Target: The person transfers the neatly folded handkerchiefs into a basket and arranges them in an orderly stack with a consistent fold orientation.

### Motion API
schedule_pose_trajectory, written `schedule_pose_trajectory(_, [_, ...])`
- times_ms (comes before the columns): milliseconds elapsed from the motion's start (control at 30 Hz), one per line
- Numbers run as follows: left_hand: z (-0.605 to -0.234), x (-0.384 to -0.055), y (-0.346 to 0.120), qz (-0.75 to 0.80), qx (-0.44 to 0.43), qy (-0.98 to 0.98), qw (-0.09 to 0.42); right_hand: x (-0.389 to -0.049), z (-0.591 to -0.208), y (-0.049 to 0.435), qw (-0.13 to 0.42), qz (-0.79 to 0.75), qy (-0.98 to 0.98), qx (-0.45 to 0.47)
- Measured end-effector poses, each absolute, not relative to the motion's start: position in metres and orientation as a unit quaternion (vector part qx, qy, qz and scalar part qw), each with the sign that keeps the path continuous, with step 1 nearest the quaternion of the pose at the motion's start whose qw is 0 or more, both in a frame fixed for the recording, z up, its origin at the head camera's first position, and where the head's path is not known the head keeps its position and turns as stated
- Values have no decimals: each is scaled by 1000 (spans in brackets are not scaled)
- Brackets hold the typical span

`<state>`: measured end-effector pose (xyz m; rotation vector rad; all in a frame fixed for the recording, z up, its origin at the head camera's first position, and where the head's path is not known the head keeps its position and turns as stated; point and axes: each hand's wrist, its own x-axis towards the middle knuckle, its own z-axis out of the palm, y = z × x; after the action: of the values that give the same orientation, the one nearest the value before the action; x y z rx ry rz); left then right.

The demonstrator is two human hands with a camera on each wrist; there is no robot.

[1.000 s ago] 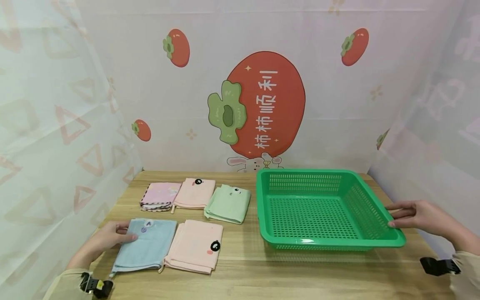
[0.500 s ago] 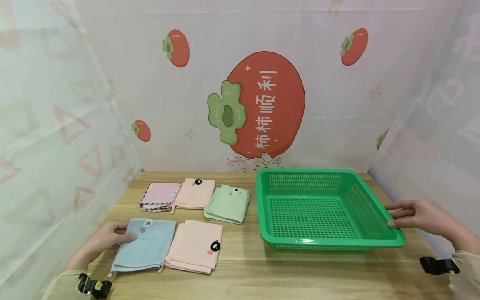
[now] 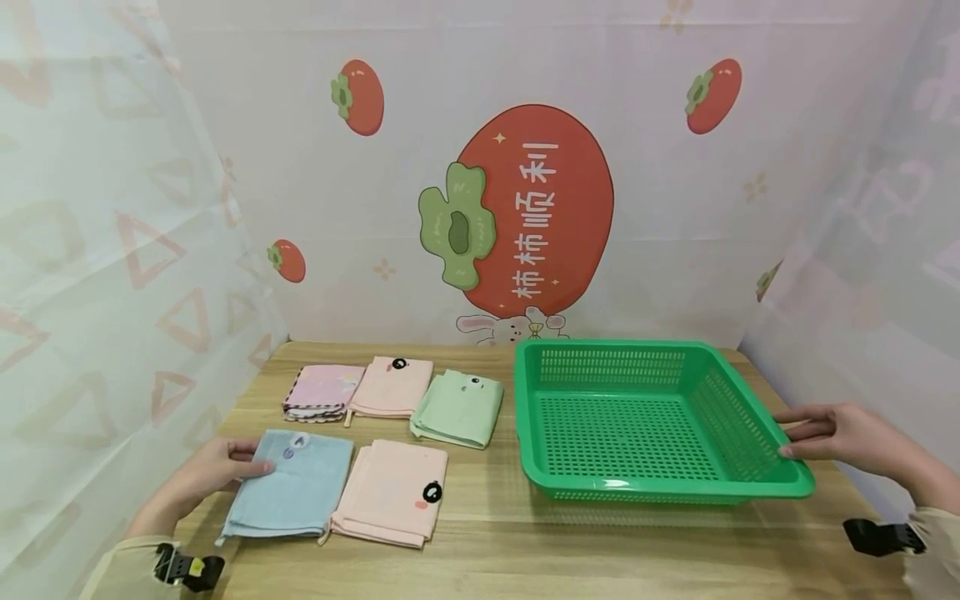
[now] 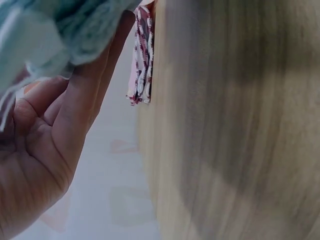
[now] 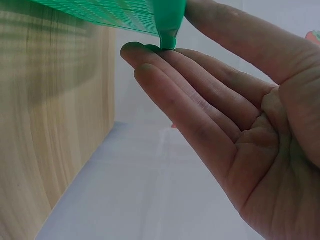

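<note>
A folded blue towel (image 3: 300,492) lies in my left hand (image 3: 213,471), pinched at its left edge with the thumb on top and the fingers underneath. In the left wrist view the blue towel (image 4: 60,30) is raised off the table. My right hand (image 3: 855,437) holds the right rim of a green plastic basket (image 3: 652,486), its thumb at the rim and its fingers under it, as the right wrist view also shows. No towel lies inside the basket. Beside the blue towel sits a folded pink towel (image 3: 390,487) with a black eye patch.
Behind these lie a pink-purple towel (image 3: 322,387) with a checked edge, another pink towel (image 3: 393,392) and a light green towel (image 3: 459,408). All rest on a wooden table (image 3: 480,558), with a printed fabric backdrop (image 3: 637,275) at its back and sides.
My left hand has raised the blue towel slightly. The right hand keeps its hold on the basket, and the whole head view has shifted a little.
</note>
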<state>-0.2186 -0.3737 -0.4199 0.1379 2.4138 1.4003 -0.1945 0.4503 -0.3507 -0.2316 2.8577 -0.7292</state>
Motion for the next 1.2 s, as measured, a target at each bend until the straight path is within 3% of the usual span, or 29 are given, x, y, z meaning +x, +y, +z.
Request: schedule_pose_trajectory(1200, [-395, -214, -360, 491, 41, 861, 124, -197, -357, 456, 93, -243, 962, -79])
